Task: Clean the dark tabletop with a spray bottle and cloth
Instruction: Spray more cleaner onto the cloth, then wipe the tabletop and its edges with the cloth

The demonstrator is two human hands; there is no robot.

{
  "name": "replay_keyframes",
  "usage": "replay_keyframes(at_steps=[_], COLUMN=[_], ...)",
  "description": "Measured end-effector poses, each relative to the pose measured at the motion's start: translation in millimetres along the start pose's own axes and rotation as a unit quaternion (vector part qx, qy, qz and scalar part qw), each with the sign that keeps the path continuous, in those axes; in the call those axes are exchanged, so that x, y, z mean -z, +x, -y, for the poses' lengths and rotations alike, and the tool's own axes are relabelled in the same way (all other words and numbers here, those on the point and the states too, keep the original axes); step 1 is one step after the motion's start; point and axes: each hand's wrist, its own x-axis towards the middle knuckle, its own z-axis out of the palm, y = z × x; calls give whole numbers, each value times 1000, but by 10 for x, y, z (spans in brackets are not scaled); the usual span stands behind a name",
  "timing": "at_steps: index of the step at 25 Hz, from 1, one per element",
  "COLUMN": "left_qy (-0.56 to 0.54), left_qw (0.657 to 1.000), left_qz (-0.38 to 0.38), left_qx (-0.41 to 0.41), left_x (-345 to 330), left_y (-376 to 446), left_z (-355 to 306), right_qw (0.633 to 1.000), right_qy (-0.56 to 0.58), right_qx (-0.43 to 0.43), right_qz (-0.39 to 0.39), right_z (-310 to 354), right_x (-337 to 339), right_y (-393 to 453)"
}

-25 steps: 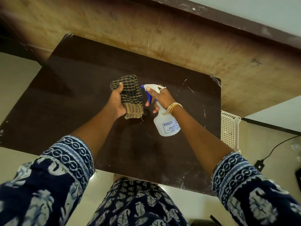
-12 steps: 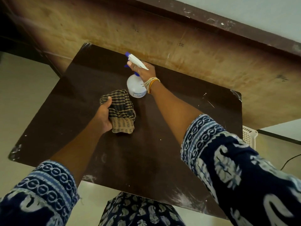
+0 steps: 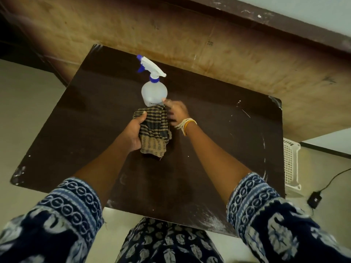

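Near the far edge of the dark tabletop point(image 3: 209, 149), the spray bottle point(image 3: 154, 91) stands upright, the blurred, loose-fingered right hand point(image 3: 175, 112) beside it risking a knock-over, while the left hand point(image 3: 133, 132) grips the cloth point(image 3: 154, 130).

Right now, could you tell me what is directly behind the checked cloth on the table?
The spray bottle stands upright on the dark tabletop just behind the checked cloth, which the left hand grips. The cloth covers the bottle's base, so whether they touch is unclear.
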Motion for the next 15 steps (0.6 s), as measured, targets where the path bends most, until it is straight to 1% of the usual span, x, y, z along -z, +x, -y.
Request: replay_keyframes(at_steps=[1,2,3,6,8,10,11,12,13,14,15], left_qy=[2,4,12,56,91,161,214,274,335,392,439], left_qw=[1000,999,998,994,990,982,974,958,934,902,870], left_qz=[18,34,47,81,103,95,74,50,24,-3,-26], left_qx=[12,25,32,39,38,9,-24,-68,-123,-178,-223], left_x=[-141,-281,-422,-914,-1273,-1606,-1745,-1847,-1910,-1948,-1965], left_y=[38,69,112,212,251,280,332,384,458,540,610], left_z=[87,173,263,542,697,804,853,894,932,960,976], right_qw=[998,996,998,997,993,986,977,960,933,905,895], right_qy=[18,19,8,-3,24,11,-33,-99,-174,-239,-280], right_qx=[-39,-44,-25,53,71,86,103,126,143,150,143], right_qz=[53,72,56,-59,-89,-140,-182,-230,-281,-319,-317], right_z=[-176,-312,-398,-509,-458,-358,-279,-193,-118,-71,-40], right_x=[125,254,397,974,1387,1791,1979,2138,2266,2371,2429], right_y=[-59,-126,-234,-509,-665,-780,-835,-886,-923,-927,-914])
